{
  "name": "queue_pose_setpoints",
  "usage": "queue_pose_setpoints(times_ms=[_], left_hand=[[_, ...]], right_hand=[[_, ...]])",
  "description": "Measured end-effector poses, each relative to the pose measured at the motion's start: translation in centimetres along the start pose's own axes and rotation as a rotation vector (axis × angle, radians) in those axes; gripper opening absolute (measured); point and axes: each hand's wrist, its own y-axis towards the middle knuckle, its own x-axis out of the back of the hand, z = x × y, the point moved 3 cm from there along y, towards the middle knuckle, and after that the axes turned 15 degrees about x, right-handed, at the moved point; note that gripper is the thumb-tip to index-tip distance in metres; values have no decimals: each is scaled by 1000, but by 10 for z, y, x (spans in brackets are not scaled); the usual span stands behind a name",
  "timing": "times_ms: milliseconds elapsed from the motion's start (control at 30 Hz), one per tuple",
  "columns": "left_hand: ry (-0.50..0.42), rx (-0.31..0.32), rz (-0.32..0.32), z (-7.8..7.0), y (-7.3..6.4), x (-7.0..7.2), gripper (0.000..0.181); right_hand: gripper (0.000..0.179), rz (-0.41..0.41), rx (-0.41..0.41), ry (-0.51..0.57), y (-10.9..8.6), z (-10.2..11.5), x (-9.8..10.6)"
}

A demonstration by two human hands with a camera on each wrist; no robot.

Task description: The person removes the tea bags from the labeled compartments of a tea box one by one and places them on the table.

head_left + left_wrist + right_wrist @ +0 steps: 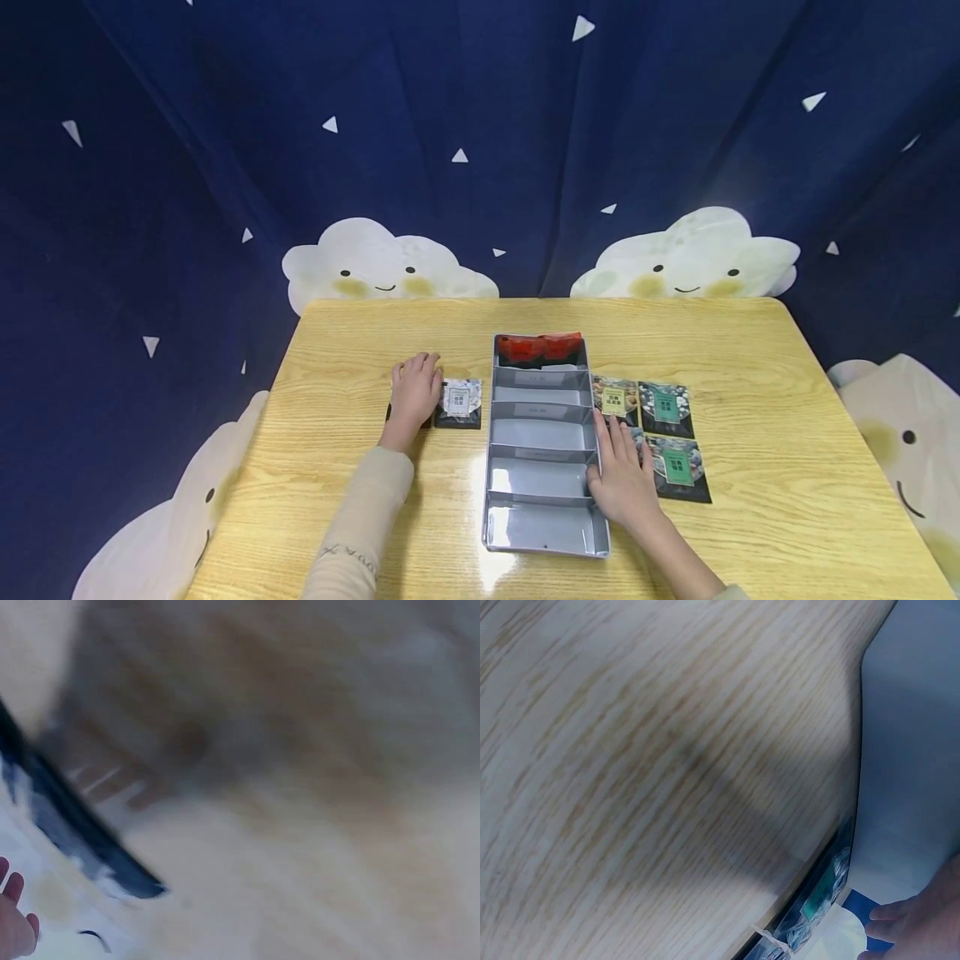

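My left hand (416, 390) lies over a dark packet (427, 422), hiding most of it; no grip on it can be seen. Right beside that is a black packet with a white label (459, 403). In the left wrist view the hand (15, 922) shows only at the corner, near a dark packet edge (90, 832). My right hand (621, 475), fingers extended, rests along the right wall of a grey divided tray (542, 527). It partly covers a packet. A yellow-labelled packet (615, 400) is just beyond its fingertips.
Red packets (538, 350) fill the tray's far compartment. Two green-labelled packets, one farther back (666, 408) and one nearer (678, 468), lie right of the tray. The wooden table (787, 467) meets a dark blue curtain (480, 100) behind.
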Motion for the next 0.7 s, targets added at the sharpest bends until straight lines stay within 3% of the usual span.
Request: queue_pose_setpoints(times_ms=[267,700], left_hand=[[12,-65,-22,-47,10,6,36],[81,-188,-23,-114,15,2,38]], right_hand=[[76,-6,0,0,0,-1,-1],[75,-4,-6,-60,0,-1,1]])
